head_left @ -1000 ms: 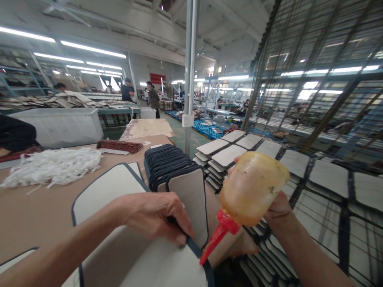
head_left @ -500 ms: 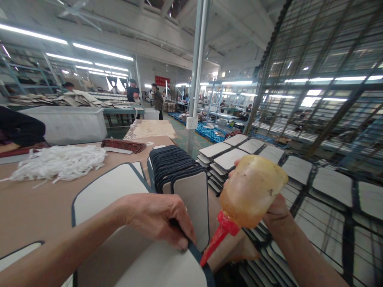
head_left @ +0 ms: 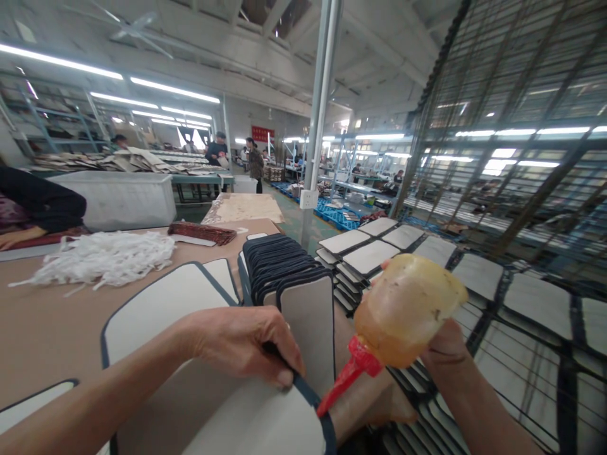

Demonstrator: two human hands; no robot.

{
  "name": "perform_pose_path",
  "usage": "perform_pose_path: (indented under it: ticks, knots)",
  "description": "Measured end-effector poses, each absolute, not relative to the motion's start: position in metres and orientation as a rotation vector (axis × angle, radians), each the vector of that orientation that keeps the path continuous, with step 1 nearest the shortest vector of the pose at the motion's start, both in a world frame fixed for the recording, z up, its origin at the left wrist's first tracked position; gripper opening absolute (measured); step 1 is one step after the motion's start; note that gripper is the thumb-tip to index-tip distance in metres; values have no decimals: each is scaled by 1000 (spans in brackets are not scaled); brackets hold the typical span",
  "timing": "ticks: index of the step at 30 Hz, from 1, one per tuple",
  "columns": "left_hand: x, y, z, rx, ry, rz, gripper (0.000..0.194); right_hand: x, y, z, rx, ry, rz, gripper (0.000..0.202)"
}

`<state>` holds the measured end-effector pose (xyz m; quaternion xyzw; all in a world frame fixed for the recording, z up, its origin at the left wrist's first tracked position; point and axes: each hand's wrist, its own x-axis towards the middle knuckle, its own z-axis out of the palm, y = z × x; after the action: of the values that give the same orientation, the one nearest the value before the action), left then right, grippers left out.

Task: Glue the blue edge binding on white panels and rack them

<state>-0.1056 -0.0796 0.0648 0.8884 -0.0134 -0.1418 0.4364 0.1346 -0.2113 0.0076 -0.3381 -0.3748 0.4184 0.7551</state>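
My left hand (head_left: 251, 344) pinches the dark edge band of a pale panel (head_left: 246, 414) with rounded corners, thumb on top. In my right hand (head_left: 443, 347) is a squeeze bottle (head_left: 408, 309) of amber liquid, tipped downward, my fingers wrapped round its far side. Its red nozzle (head_left: 344, 379) points down to the left, and the tip meets the panel's dark edge just right of my left thumb. Behind my left hand stands a row of dark-edged panels (head_left: 306, 316) on end. Another pale panel (head_left: 161, 309) lies behind my left wrist.
White strips (head_left: 104, 256) are heaped on the brown table (head_left: 38, 322), with a dark red bundle (head_left: 203, 232) beside them. A co-worker's sleeve (head_left: 42, 199) shows at the left. Wire racks (head_left: 521, 354) bearing panels fill the right side. A metal post (head_left: 317, 120) rises behind.
The view has shifted slightly, so the surroundings sit a little further right. My left hand keeps its pinch, and the nozzle tip stays at the panel's edge with the bottle still tipped.
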Motion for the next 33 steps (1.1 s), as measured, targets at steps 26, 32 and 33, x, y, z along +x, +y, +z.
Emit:
perform_pose_path:
  ticks: [26,32,33]
  knots:
    - [-133,-56,41,2170,462,47,34,124,-225,-20,-820,-631,622,51]
    - [-130,-54,42,2132,484,54,33,130,-215,-20,-801,-742,528,57]
    - [-129,-54,42,2127,492,60,32,129,-216,-20,-799,-722,541,55]
